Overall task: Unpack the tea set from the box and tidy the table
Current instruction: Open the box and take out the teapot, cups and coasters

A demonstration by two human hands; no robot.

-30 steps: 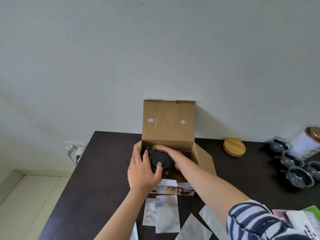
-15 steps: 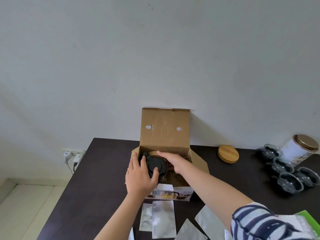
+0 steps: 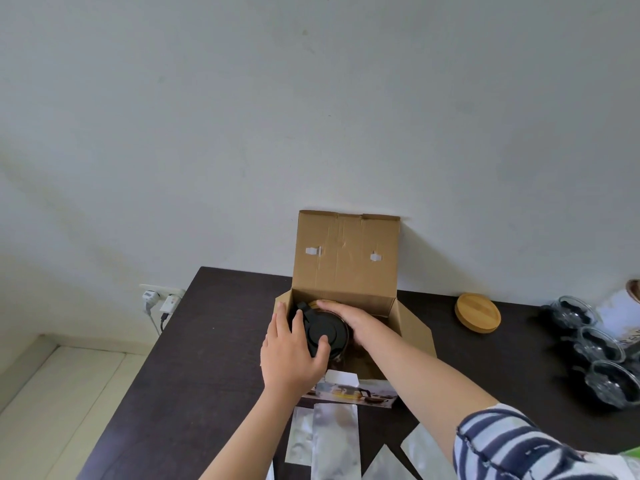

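Note:
An open cardboard box (image 3: 346, 258) stands on the dark table (image 3: 207, 341), its lid flap upright against the wall. Inside sits a glass teapot with a black lid (image 3: 323, 329). My left hand (image 3: 289, 355) grips the teapot's left side, thumb on the lid. My right hand (image 3: 353, 320) holds its right side inside the box. Three glass cups (image 3: 599, 348) sit in a row at the far right. A round bamboo lid (image 3: 478, 311) lies right of the box.
Several silver foil pouches (image 3: 334, 441) lie at the table's near edge. A white canister (image 3: 623, 306) stands behind the cups. Wall plugs (image 3: 161, 299) hang left of the table, where the table's left edge drops to the floor.
The camera has tilted slightly. Both hands have stayed on the teapot in the box, with the left thumb shifting further onto the lid.

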